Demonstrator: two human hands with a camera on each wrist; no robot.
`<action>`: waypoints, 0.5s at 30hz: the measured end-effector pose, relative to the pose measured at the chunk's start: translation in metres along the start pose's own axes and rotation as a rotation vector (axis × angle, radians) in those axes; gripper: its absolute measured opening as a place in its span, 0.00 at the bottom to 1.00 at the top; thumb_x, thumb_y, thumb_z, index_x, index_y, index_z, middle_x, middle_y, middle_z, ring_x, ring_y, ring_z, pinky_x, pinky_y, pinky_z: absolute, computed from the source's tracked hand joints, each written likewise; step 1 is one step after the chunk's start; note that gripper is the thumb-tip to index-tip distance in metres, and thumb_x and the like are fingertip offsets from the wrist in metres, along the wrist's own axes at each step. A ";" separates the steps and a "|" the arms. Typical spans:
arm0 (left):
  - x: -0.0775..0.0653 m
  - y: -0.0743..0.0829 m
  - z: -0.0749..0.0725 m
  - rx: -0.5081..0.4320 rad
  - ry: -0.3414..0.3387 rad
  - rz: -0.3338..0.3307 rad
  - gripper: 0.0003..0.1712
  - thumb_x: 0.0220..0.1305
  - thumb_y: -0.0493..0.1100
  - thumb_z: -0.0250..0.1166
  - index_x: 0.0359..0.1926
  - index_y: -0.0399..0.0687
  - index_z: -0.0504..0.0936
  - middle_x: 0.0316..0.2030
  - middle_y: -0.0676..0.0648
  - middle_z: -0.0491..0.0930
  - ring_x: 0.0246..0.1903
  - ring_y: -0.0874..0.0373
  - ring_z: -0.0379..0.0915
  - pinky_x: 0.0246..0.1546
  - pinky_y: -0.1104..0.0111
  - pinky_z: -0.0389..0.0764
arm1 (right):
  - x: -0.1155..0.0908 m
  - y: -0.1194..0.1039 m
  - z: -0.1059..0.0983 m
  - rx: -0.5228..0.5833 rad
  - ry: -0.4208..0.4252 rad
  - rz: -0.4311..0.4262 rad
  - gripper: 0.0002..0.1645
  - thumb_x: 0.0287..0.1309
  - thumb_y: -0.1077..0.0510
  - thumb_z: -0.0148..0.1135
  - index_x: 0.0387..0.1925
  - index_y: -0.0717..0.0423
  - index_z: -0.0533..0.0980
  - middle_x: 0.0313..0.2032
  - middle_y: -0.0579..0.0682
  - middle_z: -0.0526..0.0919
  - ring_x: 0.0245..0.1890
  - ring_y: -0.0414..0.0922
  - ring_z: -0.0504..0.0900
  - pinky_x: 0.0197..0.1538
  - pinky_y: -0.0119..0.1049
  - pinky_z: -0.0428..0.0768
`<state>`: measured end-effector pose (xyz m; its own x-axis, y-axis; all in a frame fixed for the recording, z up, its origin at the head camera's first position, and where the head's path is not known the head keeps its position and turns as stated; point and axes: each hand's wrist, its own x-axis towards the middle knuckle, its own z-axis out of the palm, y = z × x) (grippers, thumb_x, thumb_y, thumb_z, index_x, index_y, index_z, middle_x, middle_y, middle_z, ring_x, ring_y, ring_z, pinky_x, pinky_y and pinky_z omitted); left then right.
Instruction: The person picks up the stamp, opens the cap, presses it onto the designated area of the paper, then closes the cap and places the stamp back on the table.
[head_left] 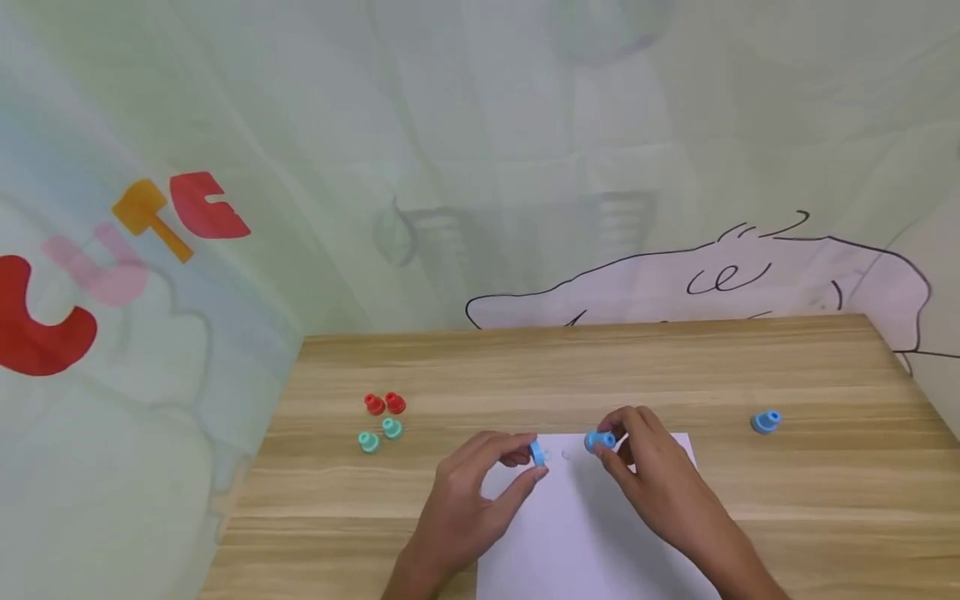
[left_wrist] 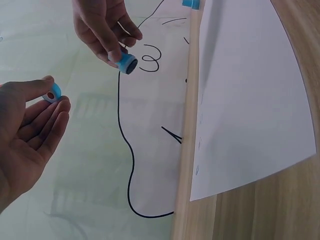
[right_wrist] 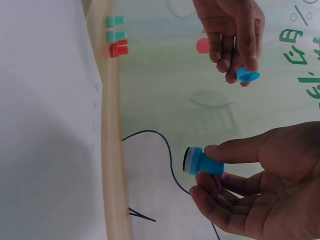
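The left hand (head_left: 472, 492) has its grip closed in a pinch on a small light-blue stamp cap (head_left: 537, 453), thumb on one side and fingertips on the other; the right hand (head_left: 656, 479) has a matching pinch on a light-blue stamp (head_left: 599, 440), its narrow handle between thumb and fingers, its broad dark face (left_wrist: 132, 66) bare and turned toward the left hand; cap and stamp are apart, both held up above the far part of a white sheet of paper (head_left: 585, 533).

Along that far edge of the paper run a few small, faint marks (head_left: 566, 455) — too pale for me to read; the sheet lies on a wood-grain desk (head_left: 525, 367).

Further out, to the right of the right hand, another blue stamp (head_left: 766, 422) rests tilted; off to the left, beyond the left hand, two red stamps (head_left: 385, 404) sit side by side, with two teal stamps (head_left: 380, 435) just in front of them.

Behind the desk hangs a pale green printed backdrop (head_left: 420, 125) — big coloured letters (head_left: 153, 212) at the left, a black-outlined cartoon figure (head_left: 795, 275) toward the right.
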<state>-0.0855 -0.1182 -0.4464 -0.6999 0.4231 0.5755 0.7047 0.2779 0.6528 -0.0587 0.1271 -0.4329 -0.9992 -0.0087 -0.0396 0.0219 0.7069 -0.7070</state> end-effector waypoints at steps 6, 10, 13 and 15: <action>-0.002 0.000 -0.001 0.007 -0.018 -0.030 0.21 0.63 0.36 0.78 0.57 0.46 0.86 0.45 0.53 0.88 0.43 0.62 0.86 0.47 0.75 0.89 | 0.007 0.007 0.008 -0.014 0.012 0.017 0.12 0.70 0.58 0.71 0.48 0.56 0.77 0.45 0.51 0.82 0.35 0.39 0.80 0.34 0.29 0.81; -0.002 0.000 -0.001 0.008 -0.017 -0.016 0.21 0.64 0.37 0.78 0.57 0.46 0.86 0.45 0.53 0.88 0.43 0.62 0.86 0.47 0.76 0.88 | 0.011 0.012 0.013 -0.036 0.028 0.012 0.12 0.67 0.59 0.73 0.46 0.56 0.78 0.44 0.51 0.83 0.34 0.39 0.80 0.33 0.28 0.81; -0.001 -0.001 0.000 0.005 -0.007 0.012 0.21 0.64 0.37 0.78 0.57 0.45 0.86 0.44 0.53 0.88 0.42 0.62 0.86 0.47 0.76 0.88 | 0.014 0.016 0.016 -0.052 0.043 0.006 0.11 0.66 0.59 0.74 0.44 0.54 0.79 0.43 0.50 0.84 0.34 0.39 0.81 0.34 0.29 0.81; 0.000 -0.002 0.000 0.006 0.001 0.030 0.21 0.63 0.36 0.78 0.56 0.45 0.86 0.44 0.53 0.88 0.42 0.61 0.85 0.47 0.76 0.88 | 0.016 0.019 0.018 -0.061 0.057 -0.002 0.11 0.64 0.60 0.75 0.43 0.53 0.80 0.43 0.50 0.85 0.34 0.39 0.81 0.34 0.30 0.82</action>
<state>-0.0867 -0.1191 -0.4479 -0.6786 0.4303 0.5953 0.7260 0.2699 0.6325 -0.0735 0.1273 -0.4595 -0.9996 0.0289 0.0029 0.0197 0.7487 -0.6626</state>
